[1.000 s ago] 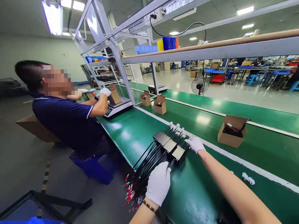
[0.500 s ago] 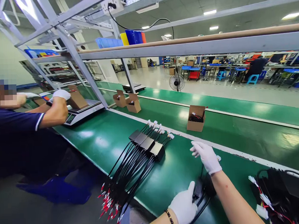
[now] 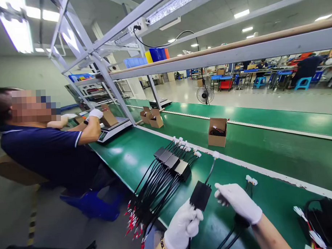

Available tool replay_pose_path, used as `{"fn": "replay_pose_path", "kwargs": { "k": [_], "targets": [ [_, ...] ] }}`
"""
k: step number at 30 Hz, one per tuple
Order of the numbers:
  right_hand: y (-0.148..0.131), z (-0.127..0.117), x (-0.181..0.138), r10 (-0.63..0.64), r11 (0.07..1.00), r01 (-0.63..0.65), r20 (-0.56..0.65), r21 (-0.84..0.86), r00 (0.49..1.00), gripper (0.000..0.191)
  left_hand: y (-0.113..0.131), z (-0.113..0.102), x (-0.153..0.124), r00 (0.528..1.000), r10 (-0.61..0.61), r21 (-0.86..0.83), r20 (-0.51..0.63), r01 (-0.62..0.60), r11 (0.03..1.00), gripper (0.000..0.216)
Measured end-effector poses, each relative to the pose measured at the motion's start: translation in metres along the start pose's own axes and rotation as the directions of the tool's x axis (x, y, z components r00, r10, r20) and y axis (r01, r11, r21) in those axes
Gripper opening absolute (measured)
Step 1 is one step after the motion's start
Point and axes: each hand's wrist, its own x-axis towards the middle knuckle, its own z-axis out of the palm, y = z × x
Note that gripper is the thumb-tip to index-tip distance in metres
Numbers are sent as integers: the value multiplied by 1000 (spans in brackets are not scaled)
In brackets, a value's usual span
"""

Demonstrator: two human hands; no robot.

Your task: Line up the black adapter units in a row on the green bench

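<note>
My left hand [image 3: 183,225], in a white glove, grips a black cabled module [image 3: 200,196] by its lower end. A cable with a white plug rises from its top. My right hand [image 3: 236,200], also gloved, is just right of it, fingers stretched and apart, holding nothing visible. Under the right wrist another black module [image 3: 241,220] is partly hidden, its white plugs [image 3: 251,180] showing beyond the hand. Left of my hands, several similar modules [image 3: 171,162] lie in a row, white plugs toward the back and red-tipped leads [image 3: 134,223] hanging over the table edge.
An open carton [image 3: 217,133] with black cabled parts stands on the green belt [image 3: 264,146]. Two more cartons [image 3: 152,117] are further left. A bundle of black cabled units [image 3: 324,220] lies at right. At left a seated co-worker [image 3: 47,150] handles a carton on a scale [image 3: 114,130].
My left hand has lifted a black module off the table and moved left. The right hand has lowered slightly. The view has turned left, showing more of the co-worker.
</note>
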Motion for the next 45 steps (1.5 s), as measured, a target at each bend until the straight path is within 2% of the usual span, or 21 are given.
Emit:
{"fn": "replay_pose_path", "kwargs": {
  "k": [2,3,5,6,7,9,10,11,14,16,22,30,35,38,41,43,45],
  "targets": [
    [0,16,-1,-34,999,34,21,-32,999,39,-3,7,-3,998,60,-37,8,-60,998,26],
    [0,24,-2,-57,998,57,6,-18,998,45,-5,9,-3,997,79,-44,23,-78,996,30],
    [-1,39,-4,-73,996,75,-52,46,996,77,-10,12,-1,994,91,-37,57,-89,995,34],
    [-1,44,-5,-71,994,77,-74,81,995,80,-12,13,0,993,94,-29,70,-92,995,34],
    [-2,47,-5,-78,991,87,-82,106,994,72,-14,13,-1,992,94,-15,85,-93,996,33],
    [-1,46,-4,-121,983,133,-92,126,988,44,-14,13,-3,989,110,43,97,-114,992,31],
    [0,43,-4,-145,978,158,-101,135,984,38,-13,14,-6,987,128,84,98,-136,987,34],
    [2,41,-4,-155,973,171,-111,155,982,41,-12,14,-9,984,150,130,95,-162,978,40],
    [7,36,-4,-115,950,142,-112,278,987,62,-8,18,-17,975,219,272,43,-222,936,56],
    [11,37,-5,-97,936,116,-75,332,992,72,-7,21,-19,974,225,364,-13,-205,908,60],
    [12,41,-5,-100,932,113,-56,346,993,73,-11,21,-17,972,183,515,-146,-84,853,60],
    [6,41,-11,-64,926,78,-51,369,997,76,-23,19,-13,956,182,504,-232,-42,863,63],
    [9,39,-6,-37,907,72,-91,415,995,56,-27,17,-12,932,236,529,-274,-59,847,54],
    [9,34,-3,-68,885,87,-58,457,996,43,-26,17,-11,913,261,501,-314,-74,862,70],
    [12,31,-2,-160,880,171,-63,443,985,37,-20,19,-11,933,192,401,-303,-58,914,89],
    [16,31,-1,-183,875,196,-74,443,980,38,-15,23,-12,959,144,355,-246,-49,934,86],
    [20,33,0,-181,849,188,-64,494,981,39,-11,27,-14,973,137,347,-185,-65,935,74]
  ]
}}
